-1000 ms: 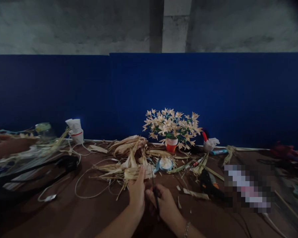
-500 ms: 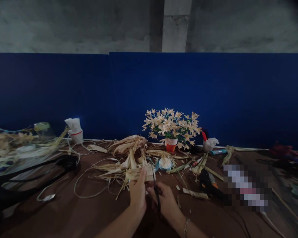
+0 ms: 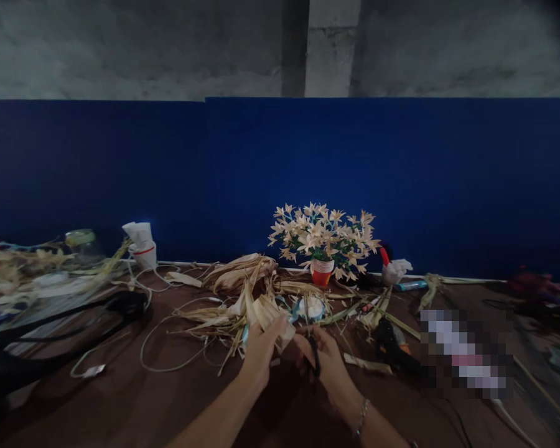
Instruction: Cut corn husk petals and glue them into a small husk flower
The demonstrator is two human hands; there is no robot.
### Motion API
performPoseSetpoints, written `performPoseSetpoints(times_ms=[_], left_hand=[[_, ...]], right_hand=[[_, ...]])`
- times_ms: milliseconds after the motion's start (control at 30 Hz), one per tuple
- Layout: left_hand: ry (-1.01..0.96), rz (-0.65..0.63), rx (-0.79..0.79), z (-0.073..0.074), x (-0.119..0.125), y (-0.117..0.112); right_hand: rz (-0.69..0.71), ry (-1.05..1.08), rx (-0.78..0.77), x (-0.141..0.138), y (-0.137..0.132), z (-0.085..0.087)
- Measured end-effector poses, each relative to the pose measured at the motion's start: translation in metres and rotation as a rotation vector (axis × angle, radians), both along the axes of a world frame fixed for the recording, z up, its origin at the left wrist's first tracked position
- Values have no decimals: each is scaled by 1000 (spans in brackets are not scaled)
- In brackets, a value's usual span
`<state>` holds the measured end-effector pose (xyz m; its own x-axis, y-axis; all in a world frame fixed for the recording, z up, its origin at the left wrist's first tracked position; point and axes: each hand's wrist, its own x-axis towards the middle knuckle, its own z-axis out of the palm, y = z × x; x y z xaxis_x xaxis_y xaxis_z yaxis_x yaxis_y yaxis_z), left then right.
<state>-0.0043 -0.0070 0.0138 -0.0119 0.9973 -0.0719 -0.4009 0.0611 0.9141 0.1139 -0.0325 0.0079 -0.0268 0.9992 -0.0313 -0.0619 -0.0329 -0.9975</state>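
My left hand (image 3: 260, 348) is closed on a piece of dried husk (image 3: 271, 311), lifted a little above the brown table (image 3: 121, 398). My right hand (image 3: 324, 361) is closed round dark scissors (image 3: 313, 356), whose tips point up towards the husk. Both hands are near the table's front, just before a heap of dried husks (image 3: 240, 274). A small round white and blue tape roll (image 3: 310, 308) lies right behind my hands.
A red and white cup of husk flowers (image 3: 323, 239) stands at the blue back wall. A black glue gun (image 3: 392, 348) lies to the right. White cables (image 3: 168, 348), a white cup (image 3: 142, 246) and a jar (image 3: 81, 246) are on the left.
My left hand has lifted the husk piece off the table and tilted it. My right hand with the scissors has shifted to the right and forward.
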Motion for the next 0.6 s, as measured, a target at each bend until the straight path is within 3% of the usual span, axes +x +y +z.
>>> performPoseSetpoints(times_ms=[167,367,467,600], left_hand=[[145,-239,14,6,-3,0],[100,-412,-23,18,-11,-3],[127,-433,-56,20,-16,-2],[100,-347,-137,12,-17,3]], right_hand=[[84,-59,-54,6,2,4],[120,40,-41,8,0,-3],[100,94,-36,9,1,-5],[79,23,-36,10,2,-2]])
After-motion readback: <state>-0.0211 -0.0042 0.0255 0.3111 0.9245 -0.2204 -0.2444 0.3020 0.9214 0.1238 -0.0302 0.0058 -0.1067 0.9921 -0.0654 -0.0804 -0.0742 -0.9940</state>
